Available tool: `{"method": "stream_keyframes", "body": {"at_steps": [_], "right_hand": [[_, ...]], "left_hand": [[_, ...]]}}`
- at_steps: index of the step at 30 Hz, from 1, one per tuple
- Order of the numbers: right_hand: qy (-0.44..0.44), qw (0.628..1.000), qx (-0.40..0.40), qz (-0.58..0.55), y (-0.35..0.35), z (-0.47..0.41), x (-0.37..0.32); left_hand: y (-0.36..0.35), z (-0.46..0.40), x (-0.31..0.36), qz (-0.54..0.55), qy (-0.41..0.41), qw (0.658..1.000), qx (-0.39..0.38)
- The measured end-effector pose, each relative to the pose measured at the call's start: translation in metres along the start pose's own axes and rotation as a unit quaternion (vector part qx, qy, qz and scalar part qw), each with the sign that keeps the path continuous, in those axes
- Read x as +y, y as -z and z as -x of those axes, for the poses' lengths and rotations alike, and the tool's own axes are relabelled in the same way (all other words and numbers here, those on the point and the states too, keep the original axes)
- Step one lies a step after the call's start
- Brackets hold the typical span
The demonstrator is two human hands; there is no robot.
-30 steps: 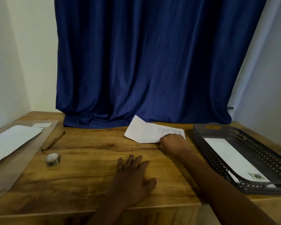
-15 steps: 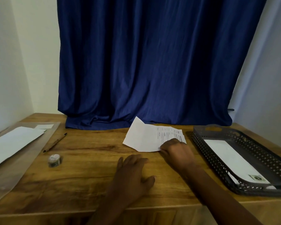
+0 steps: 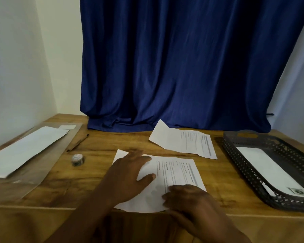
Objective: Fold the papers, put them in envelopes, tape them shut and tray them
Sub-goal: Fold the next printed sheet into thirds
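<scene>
On the wooden table (image 3: 98, 174), both hands' grips lie apart, flat on the near paper (image 3: 175, 174), tape roll (image 3: 77, 159) left, tray (image 3: 253, 165) right.

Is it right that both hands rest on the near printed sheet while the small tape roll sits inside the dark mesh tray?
Not quite. The head view shows the small tape roll on the wooden table, left of the hands, not inside the dark mesh tray.

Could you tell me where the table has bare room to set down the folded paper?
Bare wood lies between the tape roll and near sheet, and between the far sheet and tray. The front middle is crowded: both hands, left and right, rest on the near sheet.
</scene>
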State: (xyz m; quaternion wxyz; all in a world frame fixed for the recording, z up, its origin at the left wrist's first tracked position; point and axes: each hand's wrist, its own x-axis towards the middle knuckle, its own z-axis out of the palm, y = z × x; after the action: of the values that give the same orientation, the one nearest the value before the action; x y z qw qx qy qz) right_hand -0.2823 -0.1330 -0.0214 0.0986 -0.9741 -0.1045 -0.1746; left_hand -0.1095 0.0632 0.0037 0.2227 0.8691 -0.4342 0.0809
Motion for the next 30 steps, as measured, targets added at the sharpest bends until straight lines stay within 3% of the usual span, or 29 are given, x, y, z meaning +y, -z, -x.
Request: {"method": "stream_keyframes", "body": {"at_steps": [4,9,11,16,24,30], "right_hand": [[-0.05,0.998,-0.02,-0.026,0.003,-0.004,-0.003],[-0.17,0.978,0.118,-0.028,-0.004,-0.047,-0.012],[-0.224,0.965,0.127,-0.054,-0.011,-0.071,-0.012],[-0.251,0.967,0.02,-0.043,-0.049,-0.1,-0.022],[-0.25,0.965,-0.046,-0.056,-0.056,-0.096,-0.01],[-0.298,0.946,-0.113,0.059,-0.032,-0.063,0.034]], "left_hand": [[-0.005,0.002,-0.015,-0.057,0.043,0.992,-0.1],[-0.009,-0.011,-0.008,-0.074,0.016,0.992,-0.097],[-0.013,-0.021,-0.001,-0.085,-0.003,0.991,-0.102],[-0.038,-0.023,-0.004,-0.15,-0.017,0.971,-0.188],[-0.049,-0.019,-0.013,-0.148,-0.013,0.976,-0.161],[-0.036,-0.013,-0.029,-0.134,0.05,0.978,-0.152]]}}
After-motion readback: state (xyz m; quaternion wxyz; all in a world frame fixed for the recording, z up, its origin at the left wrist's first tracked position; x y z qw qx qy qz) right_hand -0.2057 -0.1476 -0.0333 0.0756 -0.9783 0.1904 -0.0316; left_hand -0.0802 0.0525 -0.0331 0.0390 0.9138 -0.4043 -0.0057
